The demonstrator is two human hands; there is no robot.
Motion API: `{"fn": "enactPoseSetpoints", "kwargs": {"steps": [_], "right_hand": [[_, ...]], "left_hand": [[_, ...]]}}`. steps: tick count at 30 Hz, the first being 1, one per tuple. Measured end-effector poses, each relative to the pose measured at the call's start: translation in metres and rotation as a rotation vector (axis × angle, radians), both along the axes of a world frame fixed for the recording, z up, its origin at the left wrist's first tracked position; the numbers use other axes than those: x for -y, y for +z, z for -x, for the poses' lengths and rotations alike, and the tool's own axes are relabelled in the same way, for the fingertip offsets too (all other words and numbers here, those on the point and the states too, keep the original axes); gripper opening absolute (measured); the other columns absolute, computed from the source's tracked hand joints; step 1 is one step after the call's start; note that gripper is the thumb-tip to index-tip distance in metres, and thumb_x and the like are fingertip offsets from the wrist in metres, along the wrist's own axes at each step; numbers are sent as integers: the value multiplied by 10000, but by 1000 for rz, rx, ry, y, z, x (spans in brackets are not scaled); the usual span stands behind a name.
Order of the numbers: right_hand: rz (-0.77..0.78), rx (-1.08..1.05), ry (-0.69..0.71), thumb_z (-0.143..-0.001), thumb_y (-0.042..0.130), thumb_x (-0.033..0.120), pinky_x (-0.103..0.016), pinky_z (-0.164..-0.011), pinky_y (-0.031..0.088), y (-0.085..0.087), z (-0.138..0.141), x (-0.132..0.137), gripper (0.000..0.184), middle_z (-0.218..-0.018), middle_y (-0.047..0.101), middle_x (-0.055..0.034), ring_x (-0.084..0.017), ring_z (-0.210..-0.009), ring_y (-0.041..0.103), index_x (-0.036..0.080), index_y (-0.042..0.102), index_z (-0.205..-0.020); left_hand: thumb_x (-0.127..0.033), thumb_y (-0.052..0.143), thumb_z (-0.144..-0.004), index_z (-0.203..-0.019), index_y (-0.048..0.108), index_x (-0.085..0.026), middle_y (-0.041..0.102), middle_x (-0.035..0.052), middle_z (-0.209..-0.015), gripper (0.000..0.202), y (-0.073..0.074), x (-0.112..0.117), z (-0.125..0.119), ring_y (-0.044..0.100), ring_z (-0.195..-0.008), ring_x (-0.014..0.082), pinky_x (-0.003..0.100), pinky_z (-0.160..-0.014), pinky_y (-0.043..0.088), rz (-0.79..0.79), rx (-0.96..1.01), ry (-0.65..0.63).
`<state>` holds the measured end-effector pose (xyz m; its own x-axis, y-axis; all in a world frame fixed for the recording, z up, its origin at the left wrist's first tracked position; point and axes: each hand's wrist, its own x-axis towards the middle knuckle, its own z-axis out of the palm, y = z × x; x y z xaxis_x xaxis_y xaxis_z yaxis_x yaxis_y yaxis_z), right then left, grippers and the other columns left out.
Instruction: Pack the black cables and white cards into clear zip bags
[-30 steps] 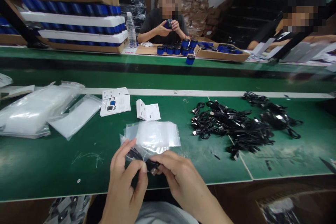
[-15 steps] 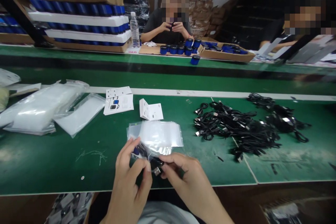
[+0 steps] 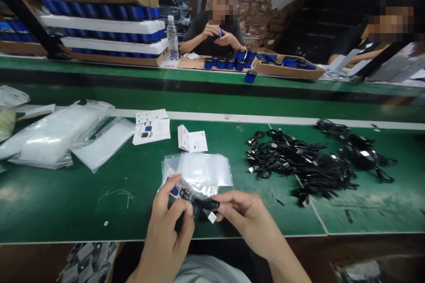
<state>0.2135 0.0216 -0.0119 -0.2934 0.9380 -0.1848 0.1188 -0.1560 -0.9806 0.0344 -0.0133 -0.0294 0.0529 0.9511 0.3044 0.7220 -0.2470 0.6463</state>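
My left hand [image 3: 172, 225] pinches a small clear plastic bag [image 3: 165, 185] that has a printed leaflet [image 3: 175, 191] with a blue picture in it. My right hand [image 3: 244, 214] grips the end of a coiled black USB cable [image 3: 207, 204] between thumb and fingers. The cable's far part lies at the bag, and its silver plug hangs below, outside the bag. How deep the cable sits in the bag I cannot tell. Just beyond my hands lies a stack of flat clear bags [image 3: 206, 170].
Folded leaflets [image 3: 195, 140] and more printed sheets [image 3: 156, 130] lie behind the bags. To the right spreads a heap of black cables [image 3: 299, 159]; to the left are large packs of plastic bags [image 3: 59, 132]. A co-worker [image 3: 212, 31] sits opposite, behind blue jars [image 3: 229, 63].
My right hand has moved right, and more of the cable and its plug now show. My left hand stays nearly in place. The co-worker's hands have shifted around a blue item.
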Motion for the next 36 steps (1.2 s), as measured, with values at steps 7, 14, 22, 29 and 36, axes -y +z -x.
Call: {"fn": "enactPoseSetpoints", "kwargs": {"steps": [7,14,22,29,36], "right_hand": [[-194,244,-165,-786,589,202,-254,-584,469,-9,35,12,68,-644,659,-19,-155,-581,609,174,642,-754],[-271,302,-77,-774,549,104,-212,-540,390,-14,47,0,124,-707,627,8,-118,-562,541,175,613,-853],[-219,199,279,-775,526,76,-210,-558,383,19,24,-11,162,-629,580,38,-103,-576,516,182,649,-779],[-15,-147,115,-754,666,224,-247,-654,470,20,18,-4,251,-834,655,-22,-137,-725,594,183,601,-993],[-106,-4,8,-823,578,248,-238,-585,410,14,21,-2,156,-632,599,1,-123,-599,527,157,614,-701]], "left_hand": [[-78,452,-834,-799,508,-222,323,88,-1366,158,-2,4,-4,245,-1354,283,517,-1013,356,-106,-24,-21],[-86,405,-851,-789,511,-234,323,70,-1395,193,5,9,-6,200,-1376,276,542,-1009,341,-95,-48,-39],[-381,720,-632,-1040,553,-247,716,49,-901,462,35,-14,29,668,-892,304,474,-773,526,178,-190,-115],[-417,604,-755,-768,649,-259,665,-42,-653,164,39,-17,21,626,-565,147,222,-507,500,352,137,-4],[-446,534,-814,-817,642,-240,643,-25,-709,233,32,-14,16,582,-614,131,210,-532,459,427,492,74]]}}
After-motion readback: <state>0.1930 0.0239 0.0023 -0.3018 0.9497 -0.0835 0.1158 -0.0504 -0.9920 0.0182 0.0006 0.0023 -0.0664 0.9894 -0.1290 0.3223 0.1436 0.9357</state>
